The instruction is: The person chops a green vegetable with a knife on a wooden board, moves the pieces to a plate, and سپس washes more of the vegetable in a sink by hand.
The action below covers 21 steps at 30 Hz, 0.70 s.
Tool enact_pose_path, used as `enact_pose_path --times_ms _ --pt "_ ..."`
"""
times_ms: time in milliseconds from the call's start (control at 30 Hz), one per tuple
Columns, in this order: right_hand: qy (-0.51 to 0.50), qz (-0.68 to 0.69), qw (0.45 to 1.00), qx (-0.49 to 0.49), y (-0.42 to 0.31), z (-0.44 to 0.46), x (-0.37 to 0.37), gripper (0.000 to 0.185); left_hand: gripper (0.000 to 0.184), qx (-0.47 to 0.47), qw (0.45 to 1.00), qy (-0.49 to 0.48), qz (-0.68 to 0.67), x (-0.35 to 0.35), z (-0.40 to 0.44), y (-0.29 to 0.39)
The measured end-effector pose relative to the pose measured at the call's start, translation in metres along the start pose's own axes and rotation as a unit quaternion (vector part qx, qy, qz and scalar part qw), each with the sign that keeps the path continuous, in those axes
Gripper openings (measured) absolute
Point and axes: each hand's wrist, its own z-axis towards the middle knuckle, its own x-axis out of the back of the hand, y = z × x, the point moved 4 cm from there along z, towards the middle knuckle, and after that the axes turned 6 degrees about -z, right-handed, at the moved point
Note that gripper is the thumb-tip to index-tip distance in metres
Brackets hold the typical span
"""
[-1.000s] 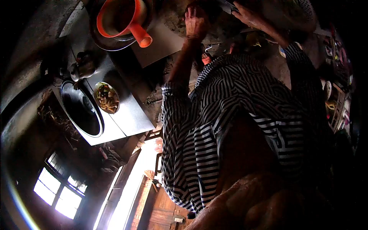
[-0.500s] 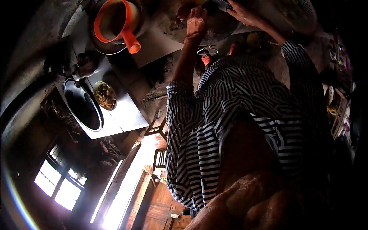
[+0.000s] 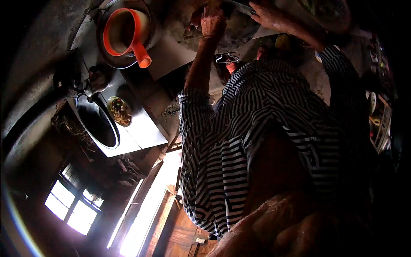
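My left hand (image 3: 212, 23) is at the top centre, its fingers bent down on a dark reddish piece (image 3: 196, 19) that lies on a round, worn board (image 3: 233, 36). To its right, my right hand (image 3: 274, 19) is closed at the near end of a grey metal blade (image 3: 240, 6), which looks like a knife. The blade points left toward my left hand, and its far end is cut off by the frame's top edge. Shadow hides the underside of both hands.
At the left, an orange-rimmed ladle (image 3: 138, 45) rests in a round pan (image 3: 102, 37). Below are a bowl of food pieces (image 3: 120, 112) and a dark oval basin (image 3: 96, 124) on a light counter (image 3: 145, 132). A perforated basket (image 3: 342, 17) sits upper right.
The view has shifted slightly. My left hand has moved a little left on the board, and more of the board and the reddish piece shows. The blade is more visible beside my right hand.
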Motion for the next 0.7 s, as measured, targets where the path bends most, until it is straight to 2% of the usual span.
enact_pose_path --times_ms 33,67,133,167,267,300,367,433,467,500,533,567,600,633,667,700 --pt "-0.010 0.012 1.000 -0.022 -0.005 -0.005 0.004 0.059 0.048 -0.038 0.997 0.070 -0.009 -0.003 -0.003 -0.002" --pt "-0.051 0.006 0.998 -0.041 -0.009 -0.010 0.006 0.060 0.048 -0.039 0.997 0.069 -0.010 0.006 0.000 0.006" --pt "-0.034 -0.006 0.999 -0.028 0.005 0.001 -0.013 0.059 0.050 -0.064 0.991 0.120 -0.001 0.036 0.006 0.031" --pt "-0.012 -0.026 1.000 -0.004 0.011 0.006 -0.019 0.058 0.050 -0.063 0.991 0.120 -0.004 0.033 0.005 0.029" --pt "0.035 -0.140 0.986 0.083 0.030 0.021 -0.034 0.055 0.050 -0.061 0.982 0.087 0.154 0.020 0.000 0.013" --pt "0.049 -0.192 0.973 0.116 0.033 0.024 -0.038 0.054 0.050 -0.057 0.984 0.083 0.150 0.023 -0.003 0.009" --pt "0.098 -0.293 0.935 0.173 0.036 0.025 -0.042 0.052 0.047 -0.116 0.980 0.101 0.123 0.029 -0.001 0.011" --pt "0.137 -0.345 0.906 0.202 0.035 0.022 -0.050 0.051 0.043 -0.111 0.987 0.084 0.085 0.031 -0.004 0.011" --pt "0.150 -0.487 0.823 0.249 0.030 0.021 -0.052 0.050 0.040 -0.105 0.991 0.069 0.047 0.035 0.000 0.012" --pt "0.180 -0.610 0.713 0.294 0.021 0.017 -0.050 0.049 0.040 -0.106 0.991 0.067 0.047 0.058 0.006 0.028" --pt "0.064 -0.377 0.893 0.236 0.019 0.029 -0.047 0.046 0.037 -0.059 0.996 -0.008 0.059 0.073 0.005 0.032" --pt "-0.059 -0.109 0.981 0.151 0.020 0.034 -0.046 0.043 0.035 -0.014 0.994 -0.080 0.070 0.081 0.006 0.036" --pt "-0.062 -0.107 0.981 0.152 0.029 0.034 -0.059 0.043 0.035 -0.011 0.994 -0.083 0.069 0.061 -0.002 0.021" --pt "0.153 -0.348 0.883 0.274 0.037 0.026 -0.067 0.042 0.034 -0.044 0.999 0.005 -0.001 0.033 -0.011 -0.001" --pt "0.348 -0.544 0.672 0.362 0.022 0.009 -0.068 0.041 0.034 -0.077 0.990 0.093 -0.073 0.035 -0.013 -0.002" --pt "0.346 -0.543 0.673 0.363 0.019 0.008 -0.067 0.041 0.034 -0.075 0.990 0.093 -0.075 0.032 -0.015 -0.006"
